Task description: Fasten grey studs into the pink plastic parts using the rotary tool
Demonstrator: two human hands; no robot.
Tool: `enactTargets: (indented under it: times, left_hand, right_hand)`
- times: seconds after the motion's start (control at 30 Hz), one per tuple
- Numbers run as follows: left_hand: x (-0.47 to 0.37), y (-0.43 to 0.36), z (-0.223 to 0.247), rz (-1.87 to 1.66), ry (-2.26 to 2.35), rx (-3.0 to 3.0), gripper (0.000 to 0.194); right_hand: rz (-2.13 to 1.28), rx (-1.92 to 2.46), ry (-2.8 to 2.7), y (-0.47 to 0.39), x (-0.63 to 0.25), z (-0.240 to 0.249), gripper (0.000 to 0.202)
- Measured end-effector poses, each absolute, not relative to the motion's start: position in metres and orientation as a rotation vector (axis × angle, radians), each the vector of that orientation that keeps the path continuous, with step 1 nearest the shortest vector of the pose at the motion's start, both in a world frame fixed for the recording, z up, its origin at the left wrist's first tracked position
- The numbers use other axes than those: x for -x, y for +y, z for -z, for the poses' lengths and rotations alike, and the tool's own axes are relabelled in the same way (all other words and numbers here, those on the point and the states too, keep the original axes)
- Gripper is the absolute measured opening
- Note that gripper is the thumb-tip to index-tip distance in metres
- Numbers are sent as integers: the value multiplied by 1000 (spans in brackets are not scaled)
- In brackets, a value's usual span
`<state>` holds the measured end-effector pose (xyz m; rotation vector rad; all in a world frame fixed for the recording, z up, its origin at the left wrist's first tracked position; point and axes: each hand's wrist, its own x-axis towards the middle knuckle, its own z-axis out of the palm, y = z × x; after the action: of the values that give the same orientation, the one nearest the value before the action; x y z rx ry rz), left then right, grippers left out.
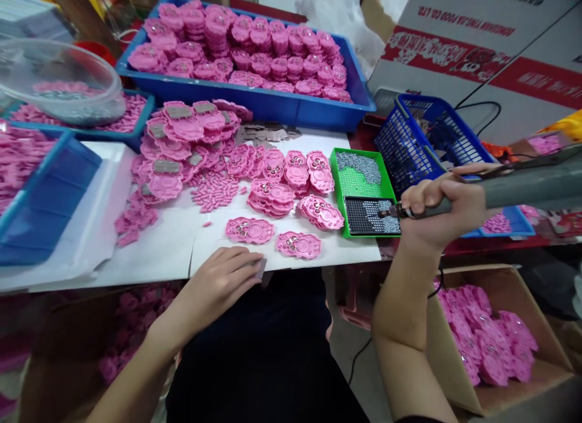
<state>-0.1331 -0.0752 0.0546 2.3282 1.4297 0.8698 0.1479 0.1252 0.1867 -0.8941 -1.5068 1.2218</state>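
My right hand (443, 208) is wrapped round an electric screwdriver (522, 186). Its tip points left and meets the small screws (388, 220) in a black perforated tray (354, 214). That tray sits in the front half of a green tray (337, 174); more loose screws (359, 165) lie behind it. At the table's front edge, my left hand (227, 274) is closed on a small grey plate (261, 269), of which only one end shows. Just beyond lie two pink moulded plastic parts (250, 229) with shiny metal pieces on them.
Stacked pink parts (270, 196) and small pink pegs (213, 189) cover mid-table. Behind is a long blue tray (273, 103) full of pink parts. A blue basket (386, 138) stands right. Cardboard boxes (550, 326) with pink parts sit below, and a blue bin (50, 199) stands left.
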Motion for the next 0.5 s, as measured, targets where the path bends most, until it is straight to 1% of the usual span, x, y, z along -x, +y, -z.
enactTargets:
  times: [0.13,0.2,0.3,0.37,0.5]
  left_hand:
    - [132,-71,-52,-890,1418,-2267,29]
    - [127,-65,-55,-941,1409,-2220,31]
    - [114,-50,-64,-1068,1409,-2173,27]
    - [105,-35,-69,-1119,1425,-2176,22]
    - [94,-5,-73,-1010,1367,-2224,16]
  right_hand:
    - [-1176,873,-1441,92,-138,-189,40]
    - [-1093,816,-1355,79,-132,-189,32]
    - [-1017,707,-1243,66,-123,-190,19]
    - [-1052,646,-1252,63,-118,-189,16]
    - [-1133,522,-1316,61,-116,-185,14]
